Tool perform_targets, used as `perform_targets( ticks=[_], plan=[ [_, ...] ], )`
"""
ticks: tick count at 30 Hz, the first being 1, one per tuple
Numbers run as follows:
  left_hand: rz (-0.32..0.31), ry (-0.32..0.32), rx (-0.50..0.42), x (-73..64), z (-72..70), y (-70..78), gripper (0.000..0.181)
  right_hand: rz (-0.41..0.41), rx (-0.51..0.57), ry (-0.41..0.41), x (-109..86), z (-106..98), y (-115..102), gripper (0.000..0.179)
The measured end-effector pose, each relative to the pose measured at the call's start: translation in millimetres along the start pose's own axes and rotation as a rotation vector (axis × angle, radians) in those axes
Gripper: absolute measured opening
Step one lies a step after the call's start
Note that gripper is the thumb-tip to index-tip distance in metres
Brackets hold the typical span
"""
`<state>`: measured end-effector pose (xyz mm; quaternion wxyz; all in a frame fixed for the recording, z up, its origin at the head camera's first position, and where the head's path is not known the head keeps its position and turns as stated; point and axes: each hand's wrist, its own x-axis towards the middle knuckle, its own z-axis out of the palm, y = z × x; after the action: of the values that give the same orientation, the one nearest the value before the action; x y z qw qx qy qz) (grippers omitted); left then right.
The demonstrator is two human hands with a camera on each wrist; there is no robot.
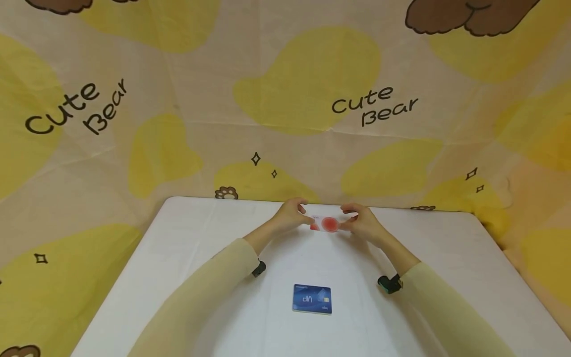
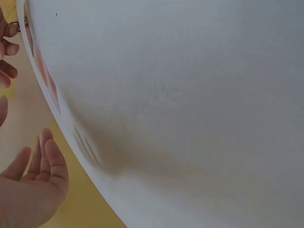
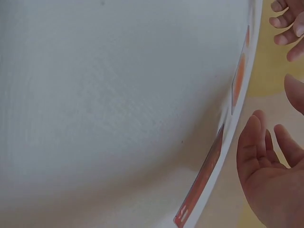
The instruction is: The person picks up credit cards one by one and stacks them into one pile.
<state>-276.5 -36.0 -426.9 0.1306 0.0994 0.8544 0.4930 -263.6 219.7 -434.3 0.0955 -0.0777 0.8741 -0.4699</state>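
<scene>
Near the table's far edge lies a white card with a red circle (image 1: pixel 330 224) and a red corner. My left hand (image 1: pixel 289 216) is at its left end and my right hand (image 1: pixel 365 226) at its right end. Thumbs overlap the card's ends in the head view, but both wrist views show loosely bent fingers with nothing between them. A second, red card (image 3: pixel 202 178) lies to the right of the circle card in the right wrist view; from the head it is hidden behind my right hand. Closer to me lies a blue VIP card (image 1: pixel 312 299), its print upside down.
The white table (image 1: pixel 214 317) has rounded far corners. Behind it hangs a beige and yellow cloth (image 1: pixel 308 79) printed with "Cute Bear". Small dark cameras (image 1: pixel 390 284) sit at both wrists, below long pale sleeves (image 1: pixel 200 292).
</scene>
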Motion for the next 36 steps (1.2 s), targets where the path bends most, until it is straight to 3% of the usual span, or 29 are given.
perform_targets(
  ticks=[8, 14, 24, 31, 36],
  plan=[
    [-0.032, 0.0, 0.014, 9.2, 5.0, -4.6, 0.07, 0.013, -0.065, 0.013, 9.0, 6, 12, 0.061],
    [-0.015, -0.016, 0.106, 15.1, 9.5, -7.0, 0.076, 0.008, -0.114, -0.001, 13.2, 9, 16, 0.063],
    [-0.017, -0.017, 0.238, 25.6, 13.1, -11.9, 0.065, -0.019, -0.241, -0.079, 19.8, 8, 15, 0.064],
    [-0.032, -0.021, 0.252, 24.8, 13.1, -12.1, 0.059, -0.021, -0.29, -0.096, 22.9, 9, 12, 0.061],
    [-0.04, -0.061, 0.24, 21.9, 13.9, -9.1, 0.055, -0.002, -0.302, -0.1, 24.0, 7, 13, 0.056]
  ],
)
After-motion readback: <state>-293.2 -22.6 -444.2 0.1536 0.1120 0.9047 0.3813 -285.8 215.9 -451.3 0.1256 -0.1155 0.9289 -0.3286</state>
